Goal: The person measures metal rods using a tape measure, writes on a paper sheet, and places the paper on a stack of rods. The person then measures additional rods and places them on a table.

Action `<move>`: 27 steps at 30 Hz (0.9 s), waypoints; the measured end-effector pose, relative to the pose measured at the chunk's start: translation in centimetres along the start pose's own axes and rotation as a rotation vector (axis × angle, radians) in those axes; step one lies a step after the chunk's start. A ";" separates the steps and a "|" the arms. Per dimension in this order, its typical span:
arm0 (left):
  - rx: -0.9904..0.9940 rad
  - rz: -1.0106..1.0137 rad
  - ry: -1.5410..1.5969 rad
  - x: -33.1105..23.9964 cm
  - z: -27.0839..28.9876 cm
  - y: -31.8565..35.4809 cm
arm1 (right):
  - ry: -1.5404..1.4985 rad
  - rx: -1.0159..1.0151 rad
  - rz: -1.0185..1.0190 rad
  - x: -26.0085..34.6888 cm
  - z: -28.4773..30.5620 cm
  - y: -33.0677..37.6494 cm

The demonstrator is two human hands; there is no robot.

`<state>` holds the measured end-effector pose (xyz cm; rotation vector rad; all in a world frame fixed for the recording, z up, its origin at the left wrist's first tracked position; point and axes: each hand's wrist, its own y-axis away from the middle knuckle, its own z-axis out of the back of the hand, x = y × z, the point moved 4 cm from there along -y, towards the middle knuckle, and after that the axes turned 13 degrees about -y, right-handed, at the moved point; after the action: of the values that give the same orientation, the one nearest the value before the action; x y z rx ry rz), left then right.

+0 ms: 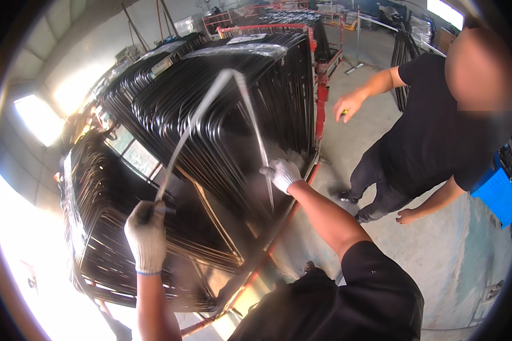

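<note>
No lettering, number, label or sign can be read here.

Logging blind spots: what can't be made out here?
Head view: surface detail of the bent strip, smeared by motion.
Head view: finger placement of the left grip, blurred and dark.
Head view: yellow object in co-worker's hand, too small and partly covered by fingers.
Head view: full shape of the blue container, partly blocked by the co-worker.
</note>
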<state>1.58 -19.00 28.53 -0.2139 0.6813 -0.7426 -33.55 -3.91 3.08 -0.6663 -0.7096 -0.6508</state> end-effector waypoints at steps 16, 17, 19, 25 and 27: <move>0.442 -0.553 -0.407 -13.3 -9.0 0.3 | -0.107 0.149 0.671 11.7 10.3 8.7; 0.457 -0.569 -0.351 -13.8 -9.9 -0.3 | -0.167 0.165 0.642 12.1 10.9 8.2; 0.468 -0.609 -0.311 -15.9 -9.5 -1.3 | -0.142 0.169 0.663 12.7 12.4 6.9; 0.813 -0.284 -0.132 -8.8 -15.2 -2.3 | 0.045 0.449 0.811 8.9 11.8 1.7; 1.011 -0.061 0.052 -6.4 -18.6 -1.1 | 0.122 0.527 0.906 7.1 10.9 -0.3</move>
<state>-14.33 -14.43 17.88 0.7125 0.2834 -1.0672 -33.55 1.73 14.81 -0.3844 -0.3704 0.3270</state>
